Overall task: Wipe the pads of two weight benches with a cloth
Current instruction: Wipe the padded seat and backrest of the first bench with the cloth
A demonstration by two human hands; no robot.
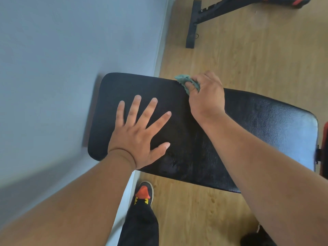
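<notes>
Nearest the camera, a shoe (144, 192) stood on the wood floor (239, 55) below the pad's near edge. The left hand (140, 135) lay flat on the pad (257, 132), fingers straight and spread, holding nothing; it appeared to steady the bench. Beyond and to the right of those fingertips, the right hand (206, 96) was curled round the cloth (186, 81), bunched at the pad's far edge, with a frilled corner showing past the knuckles.

The cloth was judged light, soft and limp: best held wadded in the palm, as here, so it does not drag loose. The pad looked like firm, slick, textured vinyl over padding; it should take pressure without harm.

Farthest off, well apart from both hands, a second bench (209, 13) stood on the floor, only its dark frame and foot visible.
</notes>
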